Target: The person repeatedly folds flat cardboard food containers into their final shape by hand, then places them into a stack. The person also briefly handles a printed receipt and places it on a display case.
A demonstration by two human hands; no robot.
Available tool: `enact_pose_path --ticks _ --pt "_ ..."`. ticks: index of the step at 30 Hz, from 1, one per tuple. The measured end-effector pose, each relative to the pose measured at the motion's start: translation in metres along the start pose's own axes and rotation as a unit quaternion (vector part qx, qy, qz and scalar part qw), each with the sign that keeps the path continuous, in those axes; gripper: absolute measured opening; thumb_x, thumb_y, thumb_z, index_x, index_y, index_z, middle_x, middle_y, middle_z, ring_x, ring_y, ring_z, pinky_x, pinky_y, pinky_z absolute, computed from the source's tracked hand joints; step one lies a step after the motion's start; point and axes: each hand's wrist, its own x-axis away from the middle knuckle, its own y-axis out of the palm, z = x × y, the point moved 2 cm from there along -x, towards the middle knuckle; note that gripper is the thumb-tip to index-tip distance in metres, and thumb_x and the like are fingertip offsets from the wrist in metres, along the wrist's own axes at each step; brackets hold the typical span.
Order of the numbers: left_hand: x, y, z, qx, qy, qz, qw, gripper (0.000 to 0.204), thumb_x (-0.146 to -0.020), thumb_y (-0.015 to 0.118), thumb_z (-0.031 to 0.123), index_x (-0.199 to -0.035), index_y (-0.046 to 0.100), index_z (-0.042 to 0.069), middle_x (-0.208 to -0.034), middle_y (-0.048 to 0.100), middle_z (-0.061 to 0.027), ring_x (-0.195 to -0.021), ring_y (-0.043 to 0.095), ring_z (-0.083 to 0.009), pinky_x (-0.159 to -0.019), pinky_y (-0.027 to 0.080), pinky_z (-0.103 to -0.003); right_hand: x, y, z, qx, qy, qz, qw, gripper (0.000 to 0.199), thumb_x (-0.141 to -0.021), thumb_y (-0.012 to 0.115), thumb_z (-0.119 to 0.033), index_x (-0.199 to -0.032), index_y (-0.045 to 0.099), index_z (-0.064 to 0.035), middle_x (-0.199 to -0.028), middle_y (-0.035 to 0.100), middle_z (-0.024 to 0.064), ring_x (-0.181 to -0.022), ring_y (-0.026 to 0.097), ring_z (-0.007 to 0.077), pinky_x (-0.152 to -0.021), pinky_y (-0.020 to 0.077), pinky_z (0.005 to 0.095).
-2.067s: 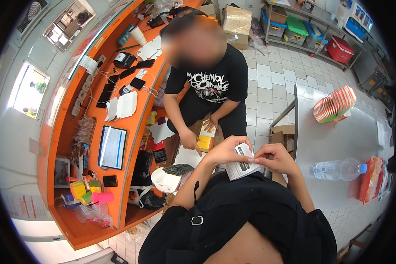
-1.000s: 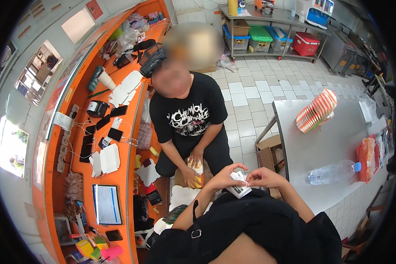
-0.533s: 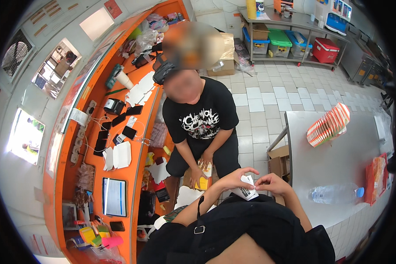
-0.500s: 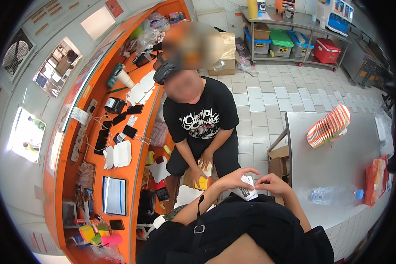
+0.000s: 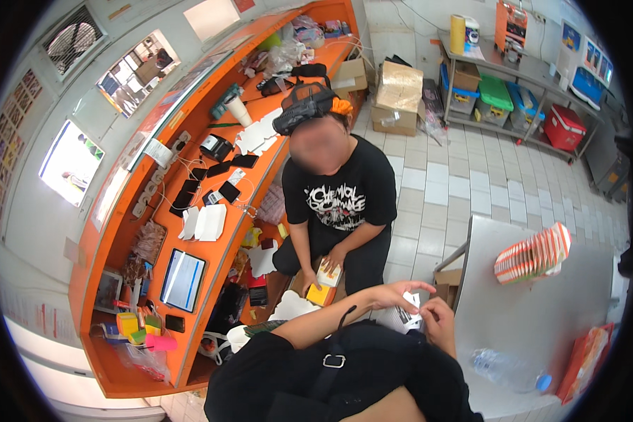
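Note:
In front of my body, a small white folded paper piece (image 5: 409, 320) with dark print is between my hands. My left hand (image 5: 394, 297) grips it with the thumb over its upper part, while the index finger stretches out toward the right. My right hand (image 5: 438, 321) is curled at the paper's right edge, thumb and fingertips together. Whether those fingertips pinch the paper is too small to tell. The lower end of the paper is partly hidden against my dark clothing.
A seated person (image 5: 341, 190) faces me, hands on a yellow box (image 5: 320, 295). At left runs an orange counter (image 5: 221, 264) with phones and a tablet (image 5: 183, 280). On the steel table (image 5: 464, 295) at right are stacked striped cartons (image 5: 534, 254) and a plastic bottle (image 5: 506, 369).
The view has shifted, so the surroundings sit further right and lower at the top. My right hand has turned more upright beside the paper. The seated person's head has come into clearer view.

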Motion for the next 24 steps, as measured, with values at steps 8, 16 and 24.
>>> enact_pose_path --ticks 8,16,24 --pt "-0.06 0.017 0.002 0.089 -0.039 0.014 0.995 0.075 -0.075 0.076 0.005 -0.141 0.038 0.011 -0.099 0.06 0.0002 -0.095 0.058 -0.0093 -0.082 0.047 -0.025 0.002 -0.033 0.003 0.091 -0.116 0.202 0.968 0.008 -0.085 0.059 -0.006 -0.082 0.057 0.0002 -0.08 0.055 0.014 -0.076 0.054 0.0292 -0.071 0.0447 0.0353" --pt "-0.079 0.032 0.119 -0.145 0.129 0.106 0.975 0.075 -0.07 0.076 -0.003 -0.136 0.041 0.005 -0.087 0.066 -0.0026 -0.078 0.065 -0.0094 -0.072 0.051 -0.022 -0.053 -0.095 -0.024 -0.11 -0.175 0.346 0.915 0.01 -0.094 0.054 -0.01 -0.091 0.055 -0.0003 -0.09 0.058 0.011 -0.084 0.054 0.0195 -0.08 0.0442 0.0312" --pt "-0.1 0.065 0.159 -0.265 0.132 0.125 0.947 0.071 -0.073 0.075 -0.004 -0.135 0.042 0.005 -0.086 0.068 -0.0057 -0.081 0.063 -0.0074 -0.07 0.05 -0.022 -0.057 -0.117 -0.034 -0.225 -0.109 0.279 0.927 0.005 -0.09 0.058 -0.003 -0.094 0.057 -0.0007 -0.096 0.062 0.0116 -0.091 0.058 0.0172 -0.084 0.0446 0.0302"
